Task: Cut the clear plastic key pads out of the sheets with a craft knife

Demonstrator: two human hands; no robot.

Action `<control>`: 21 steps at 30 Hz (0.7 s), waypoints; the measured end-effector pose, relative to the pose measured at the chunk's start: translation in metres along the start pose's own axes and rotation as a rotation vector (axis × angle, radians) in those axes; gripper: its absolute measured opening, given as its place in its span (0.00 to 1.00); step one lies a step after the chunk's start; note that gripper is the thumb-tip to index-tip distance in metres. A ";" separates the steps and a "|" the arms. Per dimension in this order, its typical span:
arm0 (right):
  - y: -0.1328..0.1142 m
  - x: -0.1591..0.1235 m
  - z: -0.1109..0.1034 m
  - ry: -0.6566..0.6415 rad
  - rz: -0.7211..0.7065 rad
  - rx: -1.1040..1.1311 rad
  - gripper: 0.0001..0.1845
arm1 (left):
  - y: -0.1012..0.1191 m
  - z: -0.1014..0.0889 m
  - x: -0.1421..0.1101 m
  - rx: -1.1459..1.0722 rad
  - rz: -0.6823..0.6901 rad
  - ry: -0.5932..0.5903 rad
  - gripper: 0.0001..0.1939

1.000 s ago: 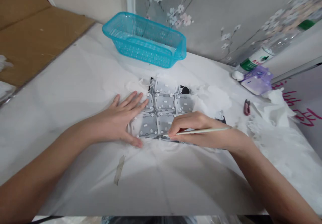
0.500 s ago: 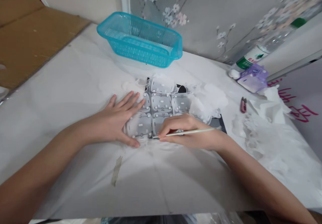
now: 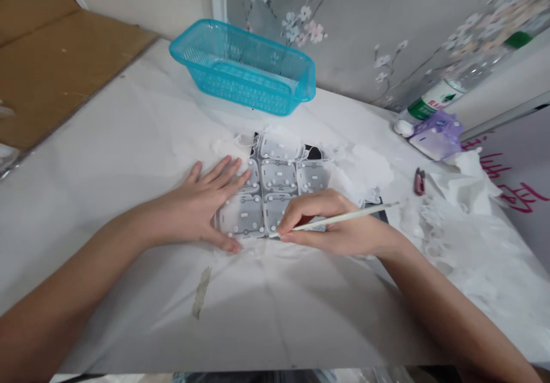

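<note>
A dark sheet bearing several grey, rounded-square pieces [image 3: 279, 175] with small white dots lies on the white-covered table. My left hand [image 3: 200, 211] rests flat with fingers spread over the left side of these pieces. Between the thumb and fingers of my right hand [image 3: 330, 222] is a thin pale stick [image 3: 344, 217], slanting up to the right. Its tip touches or nearly touches the lower edge of a front piece. My right hand covers part of the front row. White film-like scraps [image 3: 358, 168] lie over the right side of the sheet.
A blue plastic basket [image 3: 249, 93] stands behind the sheet. To the right are a pink clip [image 3: 420, 182], crumpled white tissue [image 3: 464, 185], a purple packet [image 3: 438, 133] and a bottle [image 3: 442, 96]. Cardboard [image 3: 64, 62] lies far left; tape [image 3: 201, 292] sticks to the table in front.
The stick has moved left along the front edge of the pieces and its rear end now tilts higher. My left hand stays spread in place. The view has shifted slightly.
</note>
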State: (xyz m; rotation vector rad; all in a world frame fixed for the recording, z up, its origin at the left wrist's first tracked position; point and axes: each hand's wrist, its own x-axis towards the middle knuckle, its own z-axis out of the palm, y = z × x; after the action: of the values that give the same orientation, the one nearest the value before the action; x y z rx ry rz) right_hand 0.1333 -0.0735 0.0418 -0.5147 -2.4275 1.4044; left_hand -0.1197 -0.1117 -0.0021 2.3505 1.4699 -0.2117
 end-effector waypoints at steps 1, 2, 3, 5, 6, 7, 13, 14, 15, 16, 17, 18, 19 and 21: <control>-0.001 0.000 -0.001 0.012 0.001 0.006 0.04 | 0.000 0.000 0.000 -0.001 0.005 0.006 0.63; -0.001 0.000 -0.001 0.022 0.000 0.012 0.04 | 0.000 0.000 0.000 -0.003 0.009 0.011 0.63; -0.001 0.001 0.000 0.024 -0.005 0.018 0.04 | 0.000 0.001 0.000 -0.005 0.011 0.014 0.63; 0.001 0.002 0.003 0.008 -0.027 0.021 0.05 | -0.001 0.001 0.000 -0.010 0.009 0.016 0.62; 0.002 0.004 0.005 -0.008 -0.041 0.015 0.05 | -0.001 0.001 0.000 -0.012 0.008 0.015 0.63; 0.004 0.005 0.006 -0.026 -0.055 0.005 0.05 | -0.001 0.001 -0.001 -0.014 0.007 0.016 0.63; 0.008 0.008 0.009 -0.070 -0.071 -0.015 0.05 | -0.001 0.002 -0.001 -0.012 0.000 0.007 0.64; 0.008 0.008 0.009 -0.072 -0.067 -0.013 0.05 | 0.000 0.001 -0.001 -0.014 0.000 0.004 0.63; 0.007 0.008 0.008 -0.075 -0.064 -0.013 0.05 | 0.000 0.001 -0.001 -0.016 0.000 0.001 0.63; 0.007 0.008 0.008 -0.077 -0.062 -0.011 0.05 | 0.000 0.001 -0.001 -0.019 -0.001 -0.001 0.63; 0.006 0.008 0.007 -0.078 -0.061 -0.008 0.05 | 0.000 0.000 -0.001 -0.020 -0.003 -0.004 0.64; 0.006 0.008 0.006 -0.076 -0.061 -0.006 0.05 | 0.001 0.000 0.000 -0.021 -0.006 -0.006 0.64; 0.006 0.008 0.006 -0.074 -0.059 -0.006 0.06 | 0.001 -0.001 0.000 -0.022 -0.009 -0.007 0.64; 0.007 0.008 0.005 -0.066 -0.056 -0.012 0.05 | 0.001 -0.001 0.000 -0.023 -0.011 -0.009 0.64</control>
State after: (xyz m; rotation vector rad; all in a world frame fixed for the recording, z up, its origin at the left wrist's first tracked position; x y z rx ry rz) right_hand 0.1250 -0.0711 0.0339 -0.4064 -2.4829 1.4064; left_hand -0.1187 -0.1117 -0.0010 2.3206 1.4736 -0.2063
